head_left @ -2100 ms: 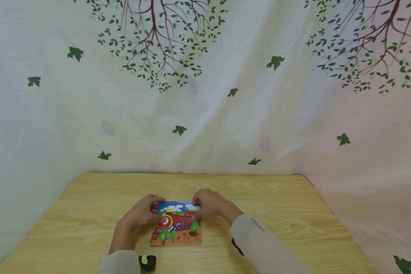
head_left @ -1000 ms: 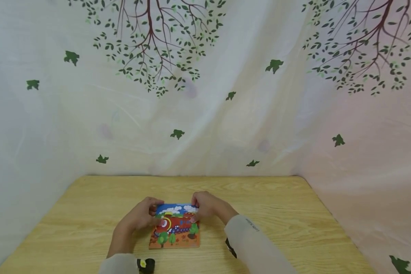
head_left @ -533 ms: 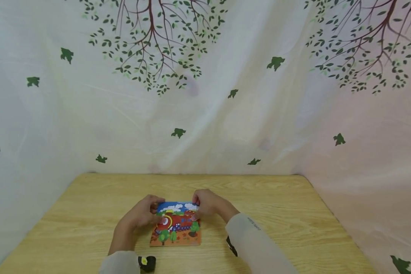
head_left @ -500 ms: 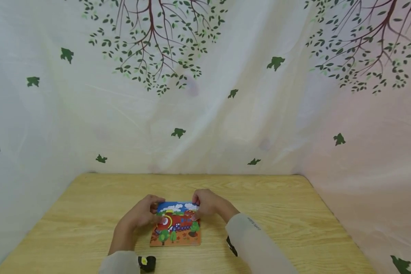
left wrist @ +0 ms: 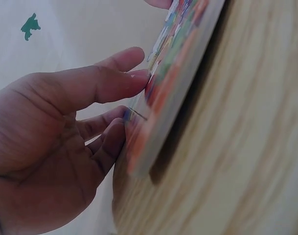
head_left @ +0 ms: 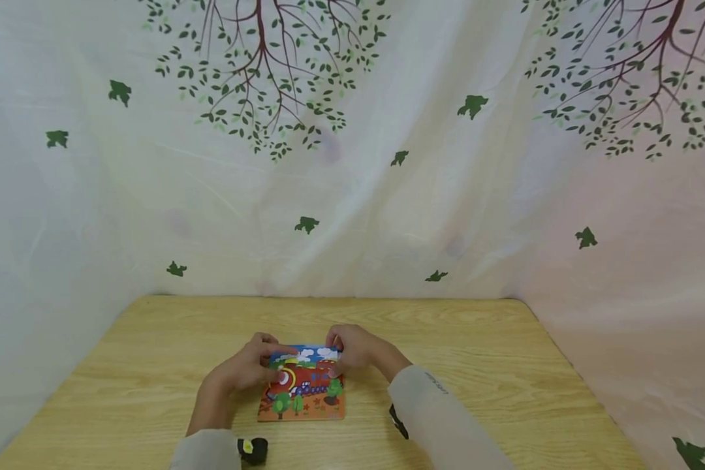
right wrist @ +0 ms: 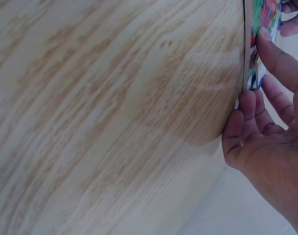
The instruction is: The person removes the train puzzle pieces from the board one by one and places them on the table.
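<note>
A flat, square jigsaw puzzle (head_left: 305,401) with a red train, green trees and a blue sky lies on the wooden table. My left hand (head_left: 243,369) holds its left side: the thumb presses on the train's front and the index finger reaches over the sky part. In the left wrist view, other fingers of the left hand (left wrist: 56,132) touch the puzzle's edge. At the right side my right hand (head_left: 361,352) grips the puzzle, thumb on the picture. The right wrist view has fingers of the right hand (right wrist: 271,122) curled against the puzzle's edge (right wrist: 245,54).
The wood-grain table (head_left: 476,378) extends on both sides of the puzzle. Behind it hangs a pale curtain (head_left: 352,196) printed with trees and green leaf shapes. A black strap piece (head_left: 252,450) sticks out by the left cuff.
My left index finger has moved from the puzzle's far left corner to the right, onto the sky part. The right hand has stayed nearly in place, and the puzzle has hardly moved.
</note>
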Available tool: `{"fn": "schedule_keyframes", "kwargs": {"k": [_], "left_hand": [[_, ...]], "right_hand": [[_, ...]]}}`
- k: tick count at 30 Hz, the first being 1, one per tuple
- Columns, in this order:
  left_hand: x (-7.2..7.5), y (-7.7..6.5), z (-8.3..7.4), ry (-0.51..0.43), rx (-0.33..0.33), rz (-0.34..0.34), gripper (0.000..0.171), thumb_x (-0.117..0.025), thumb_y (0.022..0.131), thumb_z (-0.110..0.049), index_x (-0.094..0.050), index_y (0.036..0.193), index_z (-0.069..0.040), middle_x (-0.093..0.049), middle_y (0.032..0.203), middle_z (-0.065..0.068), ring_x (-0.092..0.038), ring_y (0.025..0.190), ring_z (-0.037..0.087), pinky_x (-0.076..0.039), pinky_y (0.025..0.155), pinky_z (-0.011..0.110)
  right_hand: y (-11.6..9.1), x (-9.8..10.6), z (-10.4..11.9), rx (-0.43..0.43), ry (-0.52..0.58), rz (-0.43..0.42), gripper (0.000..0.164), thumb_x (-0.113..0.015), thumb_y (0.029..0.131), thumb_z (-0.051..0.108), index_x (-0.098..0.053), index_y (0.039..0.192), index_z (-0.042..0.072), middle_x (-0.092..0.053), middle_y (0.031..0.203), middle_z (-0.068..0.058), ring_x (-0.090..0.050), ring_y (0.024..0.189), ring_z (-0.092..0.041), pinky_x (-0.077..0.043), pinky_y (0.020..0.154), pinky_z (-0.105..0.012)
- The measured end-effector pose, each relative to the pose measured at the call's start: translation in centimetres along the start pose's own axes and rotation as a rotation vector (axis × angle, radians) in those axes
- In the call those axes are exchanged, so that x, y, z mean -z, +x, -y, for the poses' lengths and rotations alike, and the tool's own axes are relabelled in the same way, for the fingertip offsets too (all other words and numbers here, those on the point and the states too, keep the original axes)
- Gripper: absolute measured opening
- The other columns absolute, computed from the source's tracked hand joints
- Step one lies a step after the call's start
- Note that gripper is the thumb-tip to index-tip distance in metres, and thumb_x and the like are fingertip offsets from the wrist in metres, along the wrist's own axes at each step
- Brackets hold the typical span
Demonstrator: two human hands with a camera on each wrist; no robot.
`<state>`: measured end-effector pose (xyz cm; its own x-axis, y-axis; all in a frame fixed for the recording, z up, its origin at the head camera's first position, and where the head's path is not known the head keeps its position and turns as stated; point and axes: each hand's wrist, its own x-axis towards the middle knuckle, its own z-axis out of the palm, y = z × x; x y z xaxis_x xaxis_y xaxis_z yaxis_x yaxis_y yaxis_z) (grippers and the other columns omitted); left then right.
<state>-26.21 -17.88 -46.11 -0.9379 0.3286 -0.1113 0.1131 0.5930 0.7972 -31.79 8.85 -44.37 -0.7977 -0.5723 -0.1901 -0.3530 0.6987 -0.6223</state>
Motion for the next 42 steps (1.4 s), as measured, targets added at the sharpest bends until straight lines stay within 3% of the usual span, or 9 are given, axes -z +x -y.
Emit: {"fn": "schedule_keyframes", "kwargs": {"k": [5,13,31,36,42], "left_hand": [[-0.2,-0.1,-0.2,0.045,-0.012,0.011,0.041,-0.079,0.089,-0.011,-0.074,0.128,-0.020,-0.038,0.139,0.022,-0.039,0.123,0.041,-0.039,0.100,0.063],[-0.6,-0.1,-0.1,0.075,0.021,0.006,0.044,-0.084,0.086,-0.022,-0.073,0.128,-0.025,-0.037,0.145,0.022,-0.035,0.129,0.045,-0.037,0.101,0.067],[-1.0,-0.3,-0.6,0.077,0.100,-0.046,0.044,-0.087,0.083,-0.020,-0.075,0.125,-0.027,-0.039,0.144,0.016,-0.034,0.130,0.041,-0.037,0.102,0.066],[-0.9,-0.3,-0.8,0.091,0.088,-0.047,0.044,-0.087,0.083,-0.020,-0.075,0.125,-0.026,-0.039,0.143,0.017,-0.035,0.130,0.042,-0.036,0.102,0.067],[-0.8,-0.2,-0.8,0.111,0.066,-0.043,0.044,-0.087,0.083,-0.020,-0.075,0.125,-0.027,-0.040,0.142,0.018,-0.036,0.129,0.043,-0.036,0.102,0.068]], "right_hand": [[-0.1,0.0,0.0,0.019,0.003,0.012,0.041,-0.091,0.079,0.017,-0.063,0.109,0.015,-0.057,0.100,0.001,-0.053,0.093,-0.017,-0.047,0.089,-0.036],[-0.3,0.0,0.0,0.036,0.005,0.017,0.041,-0.091,0.079,0.017,-0.063,0.108,0.015,-0.057,0.099,0.001,-0.053,0.091,-0.016,-0.047,0.086,-0.035],[-0.4,-0.2,-0.1,0.045,0.009,0.002,0.042,-0.092,0.078,0.017,-0.061,0.106,0.016,-0.059,0.100,-0.001,-0.055,0.093,-0.018,-0.048,0.088,-0.039],[-0.4,-0.3,-0.3,0.051,0.034,-0.009,0.042,-0.091,0.078,0.013,-0.061,0.105,0.018,-0.062,0.106,-0.001,-0.058,0.100,-0.019,-0.049,0.095,-0.042],[-0.2,-0.5,-0.9,0.087,0.082,-0.052,0.024,-0.081,0.089,0.013,-0.063,0.104,0.016,-0.065,0.099,0.000,-0.060,0.092,-0.017,-0.051,0.084,-0.038]]}}
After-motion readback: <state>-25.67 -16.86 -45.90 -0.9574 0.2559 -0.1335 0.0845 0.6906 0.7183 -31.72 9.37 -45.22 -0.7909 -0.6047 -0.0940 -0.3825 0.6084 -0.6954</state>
